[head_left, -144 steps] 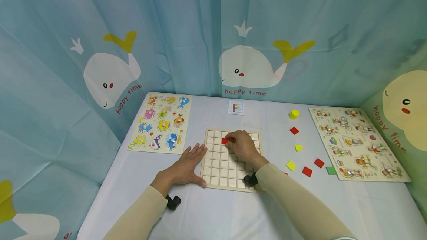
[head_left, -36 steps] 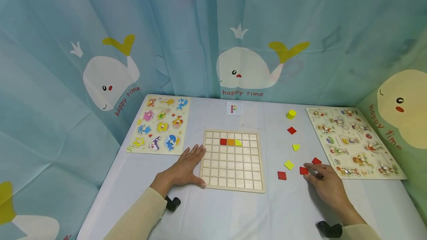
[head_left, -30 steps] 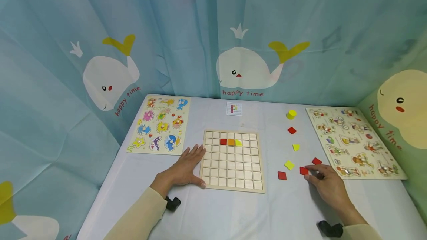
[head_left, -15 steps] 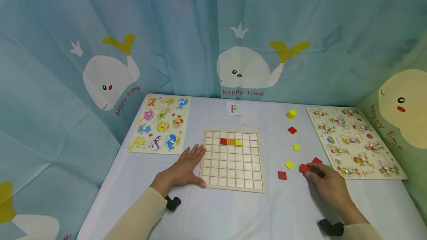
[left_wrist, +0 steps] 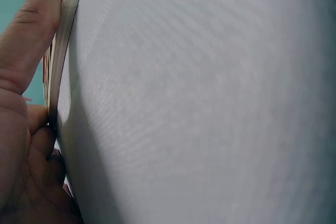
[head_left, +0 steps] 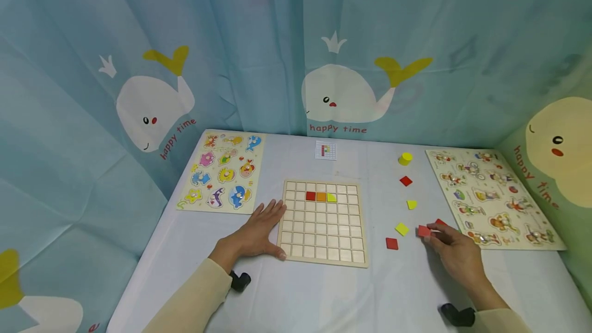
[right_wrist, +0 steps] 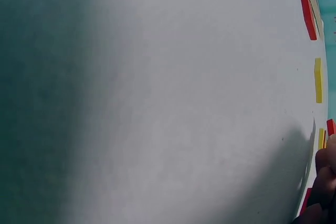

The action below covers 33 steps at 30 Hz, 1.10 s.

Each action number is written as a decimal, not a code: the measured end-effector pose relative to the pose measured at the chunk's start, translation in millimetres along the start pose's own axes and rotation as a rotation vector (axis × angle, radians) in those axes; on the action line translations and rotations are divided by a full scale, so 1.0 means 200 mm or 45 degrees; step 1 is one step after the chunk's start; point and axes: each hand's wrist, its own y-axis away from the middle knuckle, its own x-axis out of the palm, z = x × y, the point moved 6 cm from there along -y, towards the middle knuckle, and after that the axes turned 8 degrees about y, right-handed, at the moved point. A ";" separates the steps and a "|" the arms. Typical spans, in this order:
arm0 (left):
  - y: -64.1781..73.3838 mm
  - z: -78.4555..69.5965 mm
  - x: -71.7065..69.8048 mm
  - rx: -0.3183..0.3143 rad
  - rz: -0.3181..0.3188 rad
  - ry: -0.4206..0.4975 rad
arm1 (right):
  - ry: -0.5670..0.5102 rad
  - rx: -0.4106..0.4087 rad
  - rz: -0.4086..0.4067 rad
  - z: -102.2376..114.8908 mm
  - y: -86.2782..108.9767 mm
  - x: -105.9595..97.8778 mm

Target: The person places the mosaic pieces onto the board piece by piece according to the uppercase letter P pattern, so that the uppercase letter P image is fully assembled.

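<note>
My right hand [head_left: 458, 257] pinches a red square tile [head_left: 423, 231] between thumb and fingers, just off the table on the right; the same red tile [right_wrist: 331, 127] shows at the edge of the right wrist view. Flat and spread, my left hand [head_left: 255, 234] rests against the left edge of the wooden grid board [head_left: 324, 225]. Its thumb [left_wrist: 32, 27] touches the board's rim in the left wrist view. One row of the board holds a red tile [head_left: 311, 196], an orange tile [head_left: 321, 197] and a yellow rounded piece [head_left: 331, 198].
Loose on the table lie a red tile [head_left: 391, 243], a yellow square [head_left: 402, 228], a yellow quarter-round [head_left: 411, 204], another red tile [head_left: 406, 181] and a yellow cylinder [head_left: 405, 159]. A pattern card [head_left: 326, 150] lies behind the board. Picture puzzles stand left [head_left: 222, 173] and right [head_left: 492, 197].
The right hand has left the board, where the orange and yellow pieces now show beside the red tile, and has lifted a red tile slightly from the table. The left hand stays put.
</note>
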 end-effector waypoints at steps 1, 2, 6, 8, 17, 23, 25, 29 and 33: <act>0.00 0.00 0.00 -0.001 0.003 -0.005 | -0.002 0.003 0.000 0.00 0.00 0.00; 0.00 0.00 0.00 -0.003 0.004 -0.008 | -0.004 0.006 -0.001 0.00 0.00 0.00; 0.00 0.00 0.00 -0.006 0.007 -0.013 | -0.010 0.011 -0.002 0.01 -0.01 0.00; -0.01 0.00 0.00 -0.009 0.008 -0.015 | -0.008 0.017 -0.002 0.01 -0.01 0.01; 0.01 0.00 -0.01 -0.001 0.011 -0.004 | -0.028 0.065 -0.010 0.05 -0.02 0.02; 0.00 -0.01 -0.01 -0.003 0.025 -0.030 | -0.070 0.096 0.025 0.08 -0.02 0.02; 0.00 -0.01 -0.01 0.003 0.025 -0.029 | -0.093 0.092 0.032 0.10 -0.02 0.02; 0.00 -0.02 -0.01 0.011 0.027 -0.020 | -0.122 0.051 0.029 0.14 -0.03 0.02; 0.00 -0.02 -0.02 0.017 0.025 -0.012 | -0.143 0.015 0.031 0.18 -0.06 0.03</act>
